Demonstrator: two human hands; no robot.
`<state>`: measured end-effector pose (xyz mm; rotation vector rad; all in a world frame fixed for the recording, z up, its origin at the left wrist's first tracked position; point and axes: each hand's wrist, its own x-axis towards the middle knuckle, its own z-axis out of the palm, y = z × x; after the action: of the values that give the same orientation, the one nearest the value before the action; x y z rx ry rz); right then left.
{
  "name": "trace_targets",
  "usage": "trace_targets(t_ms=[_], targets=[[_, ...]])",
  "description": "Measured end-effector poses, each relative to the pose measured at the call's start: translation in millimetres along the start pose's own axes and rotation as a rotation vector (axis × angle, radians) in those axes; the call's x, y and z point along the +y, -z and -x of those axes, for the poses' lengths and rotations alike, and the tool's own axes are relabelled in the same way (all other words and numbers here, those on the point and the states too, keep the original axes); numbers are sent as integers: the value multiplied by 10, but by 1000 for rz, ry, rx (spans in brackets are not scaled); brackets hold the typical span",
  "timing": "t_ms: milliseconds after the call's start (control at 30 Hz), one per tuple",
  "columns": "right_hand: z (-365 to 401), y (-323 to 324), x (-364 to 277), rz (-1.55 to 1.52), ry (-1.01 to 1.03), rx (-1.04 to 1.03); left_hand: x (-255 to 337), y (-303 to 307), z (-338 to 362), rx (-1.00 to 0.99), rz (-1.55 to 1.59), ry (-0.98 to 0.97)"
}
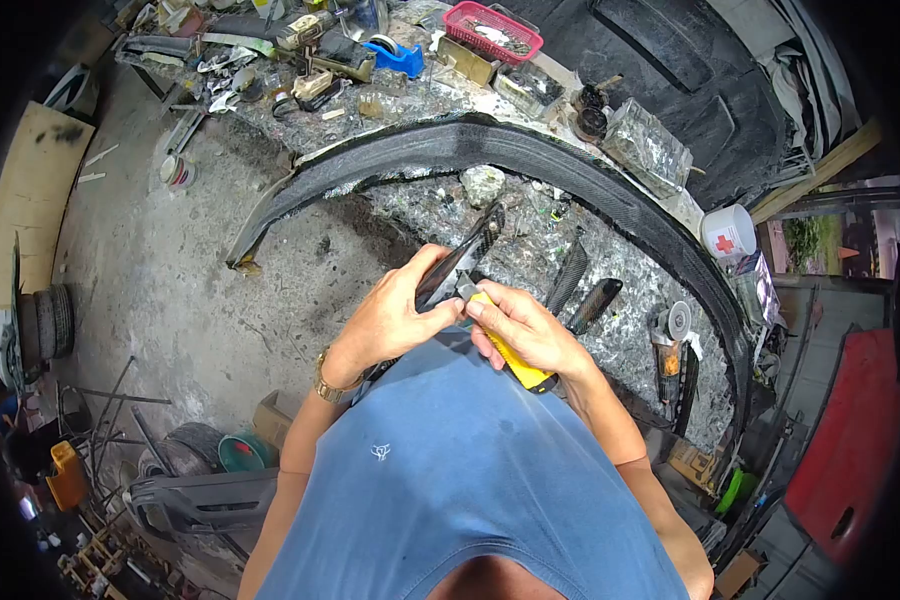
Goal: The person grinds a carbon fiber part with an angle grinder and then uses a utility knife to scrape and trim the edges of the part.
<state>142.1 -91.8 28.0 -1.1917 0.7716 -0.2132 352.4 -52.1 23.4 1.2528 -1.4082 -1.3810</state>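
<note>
My left hand (pixel 388 312) is closed around a glossy black curved part (pixel 457 262) that looks like carbon fibre, its far end pointing up over the bench. In my right hand (pixel 532 325) is a yellow utility knife (pixel 508 352), its grey front end tilted towards the part. Both thumbs are close together where the knife's tip meets the part's near edge. The near end of the black part is partly hidden by my hand and blue shirt. Two smaller black pieces, a woven strip (pixel 568 272) and a glossy one (pixel 597 304), lie to the right.
A long curved black panel (pixel 610 185) arcs around the stained bench (pixel 540 215). An angle grinder (pixel 668 345) lies at the right, near a white tub (pixel 729 233). Across the back are a blue tape dispenser (pixel 397 58) and a pink basket (pixel 490 32).
</note>
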Motion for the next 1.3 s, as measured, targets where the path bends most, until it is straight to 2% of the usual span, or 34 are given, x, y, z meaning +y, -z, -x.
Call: trace_targets(t_ms=[467, 533, 767, 967, 1033, 1300], targets=[[7, 55, 0, -28, -23, -32, -77, -15, -7, -12, 27, -40], [7, 69, -7, -51, -29, -49, -20, 7, -13, -63, 15, 55], [31, 30, 45, -111, -16, -10, 12, -61, -6, -31, -40, 120], [78, -50, 34, 79, 25, 134, -125, -112, -13, -16, -141, 131], [89, -86, -12, 278, 0, 220, -127, -135, -12, 23, -187, 95], [67, -136, 115, 530, 75, 313, -107, -180, 7, 64, -395, 69]])
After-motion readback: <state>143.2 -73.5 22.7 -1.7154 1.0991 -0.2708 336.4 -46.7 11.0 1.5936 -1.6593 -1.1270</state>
